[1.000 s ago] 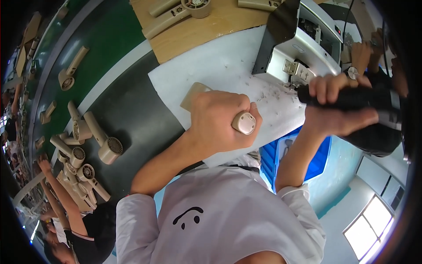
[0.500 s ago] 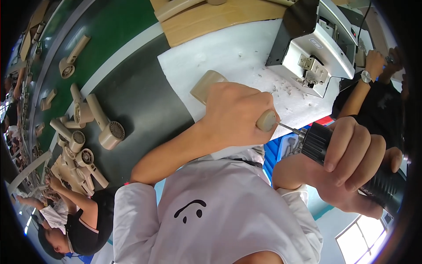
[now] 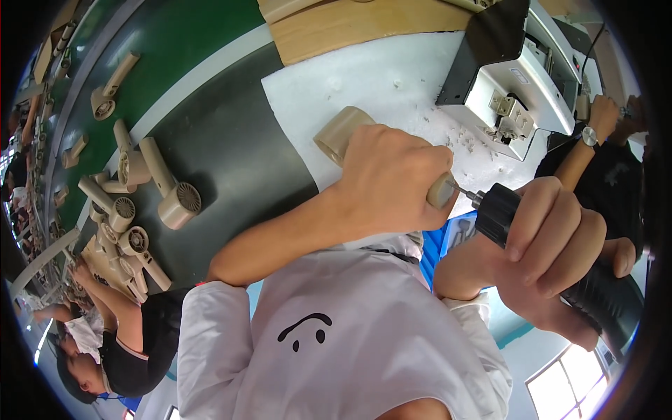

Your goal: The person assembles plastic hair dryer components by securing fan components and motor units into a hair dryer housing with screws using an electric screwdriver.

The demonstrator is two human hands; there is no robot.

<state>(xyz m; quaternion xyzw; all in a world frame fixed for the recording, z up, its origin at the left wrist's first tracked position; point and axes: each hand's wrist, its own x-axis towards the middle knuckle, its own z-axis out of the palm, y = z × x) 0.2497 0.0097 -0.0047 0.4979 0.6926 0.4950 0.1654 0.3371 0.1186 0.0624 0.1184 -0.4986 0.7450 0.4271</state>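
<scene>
Here, hands [image 3: 395, 175] [image 3: 560, 241] hold fan [image 3: 341, 133], screwdriver [image 3: 498, 215]; blue bin [image 3: 431, 242], pale contents [image 3: 460, 227] indistinct.

Driver [image 3: 498, 215] matt plstc w/ shiny mtl bit [image 3: 466, 192], fan [image 3: 343, 134] smooth plstc.

White top [image 3: 378, 329], black smiley print [image 3: 306, 324]

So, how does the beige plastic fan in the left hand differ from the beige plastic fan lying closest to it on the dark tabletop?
The held fan is in the left hand; the lying fan rests on the dark tabletop. The hand mostly hides the held fan's handle; the lying fan's shows plainly. The lying fan's round grille shows; the held fan's does not. Both are beige.
</scene>
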